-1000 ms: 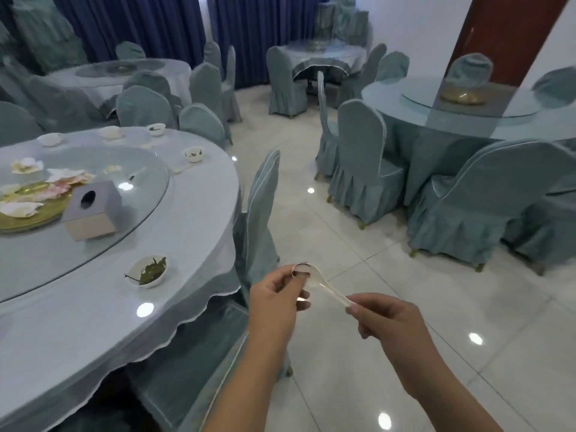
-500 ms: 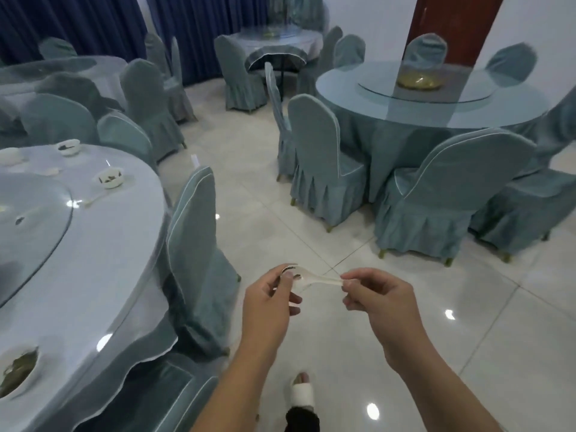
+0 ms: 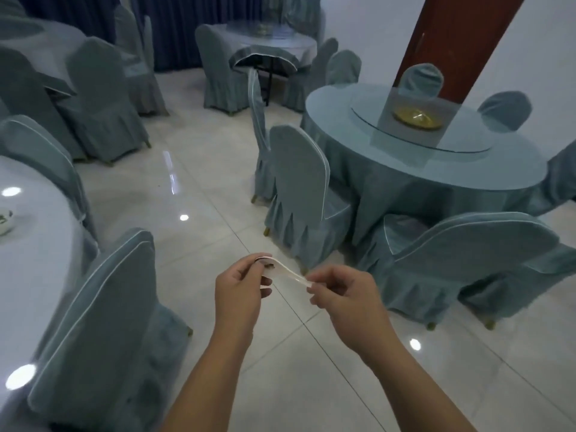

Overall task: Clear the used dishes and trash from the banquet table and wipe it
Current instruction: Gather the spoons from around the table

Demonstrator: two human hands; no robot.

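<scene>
Over the pale tiled floor (image 3: 218, 188), the left hand (image 3: 238, 291) pinches the bowl end of a white soup spoon (image 3: 285, 271) while the right hand (image 3: 346, 294) pinches its handle end, the spoon spanning the gap between them. At the left edge, a round counter (image 3: 34, 275) under a light cloth carries a small white bowl (image 3: 4, 219), with a covered chair (image 3: 103, 332) just beside it. To the right stands another round counter (image 3: 405, 169) with a glass turntable (image 3: 452, 141) and a gold dish (image 3: 417, 118), ringed by covered chairs.

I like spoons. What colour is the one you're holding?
White, a bit see-through; the spoon shows in the head view.
</scene>
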